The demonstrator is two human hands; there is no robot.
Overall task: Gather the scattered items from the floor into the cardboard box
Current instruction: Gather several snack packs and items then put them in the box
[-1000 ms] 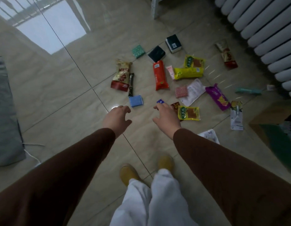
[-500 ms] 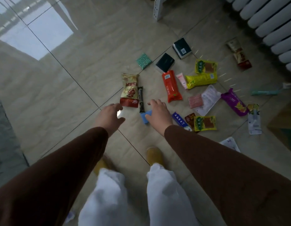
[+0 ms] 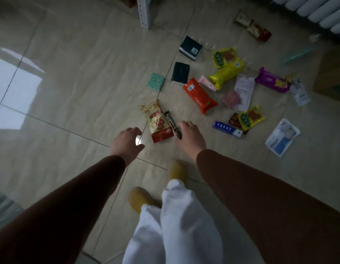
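Note:
Snack packs and small boxes lie scattered on the tiled floor. My left hand hovers with relaxed fingers and holds nothing, just left of a red-and-cream snack bag. My right hand is down at the lower end of a thin black bar, fingers bent downward. It covers the spot where a small blue pack lay, and that pack is hidden. A blue tube box lies right of this hand, an orange pack beyond it. The cardboard box shows at the right edge.
Farther out lie a green pad, two dark boxes, yellow and purple packs and a white card. A white furniture leg stands at the back, a radiator top right. My yellow slippers are below the hands.
The view has swung left and closer to the floor. My right hand has come down over the small blue pack, which no longer shows. My left hand has drifted toward the snack bag.

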